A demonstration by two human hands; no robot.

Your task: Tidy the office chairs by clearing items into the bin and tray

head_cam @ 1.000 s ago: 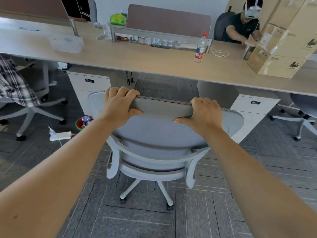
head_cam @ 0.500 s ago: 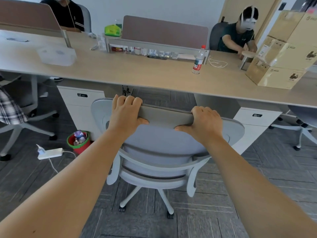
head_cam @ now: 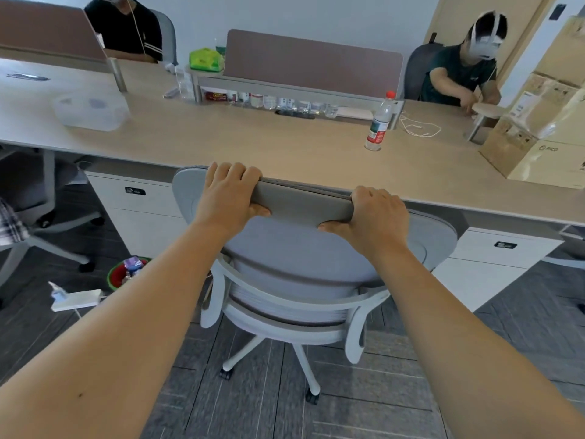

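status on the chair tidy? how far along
Late stage, it looks. Done: the visible part of the chair shows no loose items, and the red bin on the floor already holds rubbish. In hand: left hand and right hand both grip the top of the backrest, which is at the desk edge. Left: tucking it in; the plaid cloth on the far-left chair. The seat itself is hidden.

**Materials and finishes**

Grey office chair (head_cam: 304,264): matt woven cloth on backrest, smooth pale plastic frame and base. Long light wood-grain desk (head_cam: 253,147): smooth, matt laminate look. Clear plastic water bottle (head_cam: 378,122): glossy, red cap, paper-like label. Brown cardboard boxes (head_cam: 544,128): matt, partly under glossy film. Dark grey floor (head_cam: 364,407): rough, carpet-like tiles. White drawer cabinet (head_cam: 142,210): smooth, semi-matt.
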